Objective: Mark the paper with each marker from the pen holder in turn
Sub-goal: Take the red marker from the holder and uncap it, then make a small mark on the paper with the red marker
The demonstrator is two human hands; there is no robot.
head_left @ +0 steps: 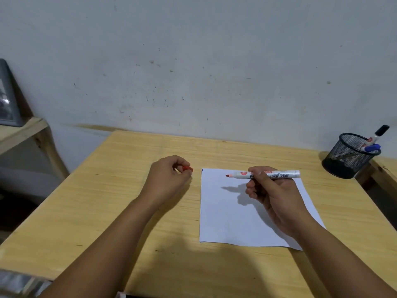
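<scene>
A white sheet of paper (pixel 232 214) lies on the wooden table (pixel 120 190), with a tiny dark mark at its top left corner. My right hand (pixel 272 196) hovers over the paper and grips an uncapped red marker (pixel 283 174), held level with its red tip pointing left. To the left of the sheet, my left hand (pixel 167 175) rests on the table, fingers closed around the red cap (pixel 188 168). A black mesh pen holder (pixel 349 155) stands at the far right corner with a black-capped marker (pixel 378 135) and a blue-capped marker (pixel 371 148) in it.
A stained white wall runs behind the table. A second wooden surface (pixel 19 130) at the left carries a grey framed object (pixel 7 97). Another wooden piece (pixel 386 168) adjoins the table's right side behind the holder.
</scene>
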